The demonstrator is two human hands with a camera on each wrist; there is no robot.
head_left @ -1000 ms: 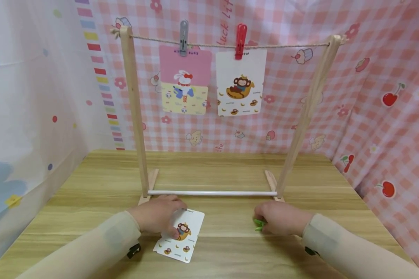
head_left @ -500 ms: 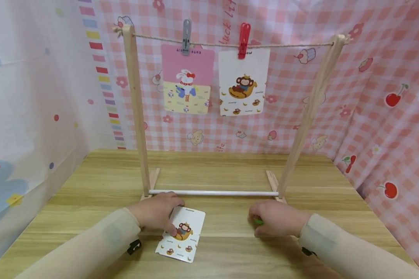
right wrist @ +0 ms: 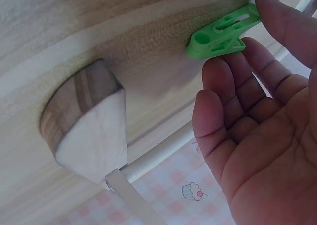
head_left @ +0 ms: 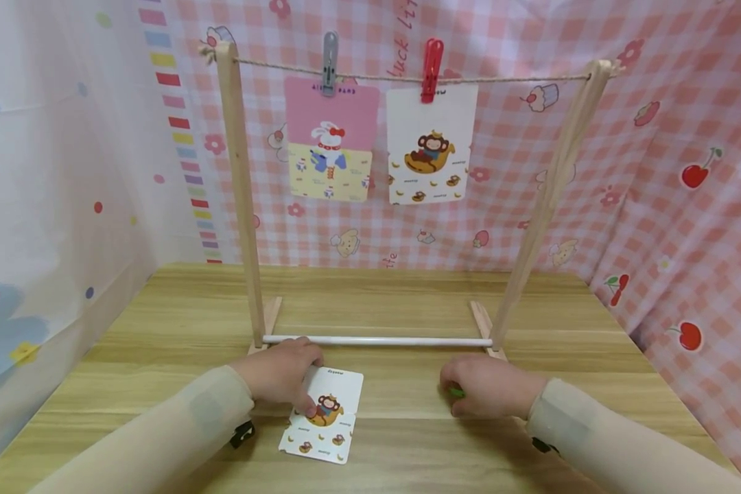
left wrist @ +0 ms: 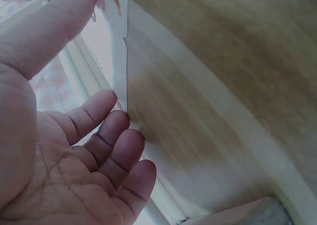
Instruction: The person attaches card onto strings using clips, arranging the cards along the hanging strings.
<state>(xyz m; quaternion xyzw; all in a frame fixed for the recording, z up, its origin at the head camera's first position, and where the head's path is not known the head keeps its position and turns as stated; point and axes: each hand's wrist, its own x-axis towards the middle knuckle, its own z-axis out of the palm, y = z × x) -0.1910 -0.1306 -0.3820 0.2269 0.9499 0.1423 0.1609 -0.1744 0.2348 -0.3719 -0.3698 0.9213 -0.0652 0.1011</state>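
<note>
A white card printed with a monkey on a banana lies low on the table. My left hand is at its left side, thumb on the printed face and fingertips at the top left corner. The left wrist view shows the card's edge running between thumb and index fingertip. To the right, my right hand pinches a green clothespin by one end between thumb and fingers, low over the wood. Only a sliver of the clothespin shows in the head view.
A wooden rack with a white bottom rod stands behind the hands. From its twine hang a pink and yellow card under a grey clothespin and another monkey card under a red clothespin.
The card under my left hand has turned slightly and shifted a little to the right. My right hand has moved slightly left, and less of the green clothespin shows.
</note>
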